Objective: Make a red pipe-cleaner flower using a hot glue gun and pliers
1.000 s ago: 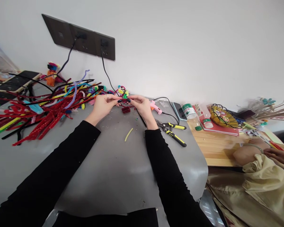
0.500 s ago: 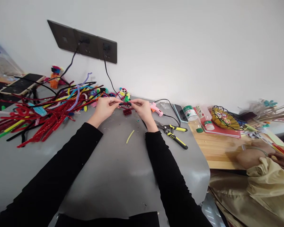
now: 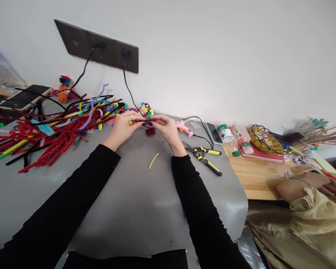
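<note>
My left hand (image 3: pixel 125 129) and my right hand (image 3: pixel 168 130) meet above the grey table cover (image 3: pixel 140 209). Their fingertips pinch a dark red pipe cleaner (image 3: pixel 149 120) between them, partly hidden by the fingers. Just below the fingertips a small dark red fuzzy piece (image 3: pixel 150 131) shows; whether it is joined to the held one I cannot tell. A short yellow-green pipe cleaner piece (image 3: pixel 154 161) lies on the cover nearer to me. Right of my right hand are a pink glue gun (image 3: pixel 184 128) and yellow-black wire pliers (image 3: pixel 204 157) with their handles spread.
A heap of colourful pipe cleaners (image 3: pixel 64 130) spreads on the left, with a phone (image 3: pixel 25 98) behind it. Another phone (image 3: pixel 213 133), bottles (image 3: pixel 226 136) and a yellow basket (image 3: pixel 264 140) stand right. Cords run to the wall socket (image 3: pixel 100 48). A person's arm (image 3: pixel 299 185) rests at the wooden table.
My fingertips have drawn slightly closer together on the red pipe cleaner. The other person's arm at the right has shifted a little to the left.
</note>
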A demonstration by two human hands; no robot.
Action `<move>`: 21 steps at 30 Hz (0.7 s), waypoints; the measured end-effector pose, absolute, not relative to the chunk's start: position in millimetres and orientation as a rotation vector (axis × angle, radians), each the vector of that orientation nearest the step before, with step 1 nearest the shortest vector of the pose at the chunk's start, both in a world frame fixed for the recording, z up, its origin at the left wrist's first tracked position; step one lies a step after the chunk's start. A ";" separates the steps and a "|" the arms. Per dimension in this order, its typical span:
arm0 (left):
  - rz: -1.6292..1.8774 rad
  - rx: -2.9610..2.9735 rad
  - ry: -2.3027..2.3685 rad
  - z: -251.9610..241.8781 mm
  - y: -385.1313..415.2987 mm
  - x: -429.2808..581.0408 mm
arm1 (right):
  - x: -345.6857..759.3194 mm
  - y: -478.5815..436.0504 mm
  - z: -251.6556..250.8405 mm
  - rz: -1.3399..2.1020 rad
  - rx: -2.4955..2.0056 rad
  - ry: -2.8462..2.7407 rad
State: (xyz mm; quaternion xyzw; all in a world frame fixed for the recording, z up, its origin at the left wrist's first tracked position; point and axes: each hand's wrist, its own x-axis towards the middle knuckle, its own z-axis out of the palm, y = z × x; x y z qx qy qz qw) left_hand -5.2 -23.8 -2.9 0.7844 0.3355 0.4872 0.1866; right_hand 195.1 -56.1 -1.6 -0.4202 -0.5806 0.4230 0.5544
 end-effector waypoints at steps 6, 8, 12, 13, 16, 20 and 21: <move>1.364 1.988 0.946 -0.9 -25.4 -2.5 | 194.1 -55.5 -1.2 1.014 -0.967 -1.363; 1.379 1.899 0.934 -2.5 -24.8 -1.5 | 193.5 -55.0 -1.8 1.030 -0.973 -1.345; 1.350 1.738 0.953 -5.5 -23.0 -0.3 | 191.6 -54.1 -2.4 1.043 -0.968 -1.326; 1.345 1.703 0.964 -5.9 -22.6 -0.1 | 191.2 -54.0 -2.3 1.039 -0.966 -1.325; 1.356 1.595 1.014 -6.1 -21.7 0.9 | 189.6 -54.0 -1.9 1.032 -0.979 -1.319; 1.391 1.482 1.060 -6.9 -19.9 3.6 | 185.7 -55.2 -2.4 1.029 -1.005 -1.325; 1.406 1.465 1.055 -7.6 -19.1 4.4 | 184.2 -55.8 -2.7 1.023 -1.006 -1.335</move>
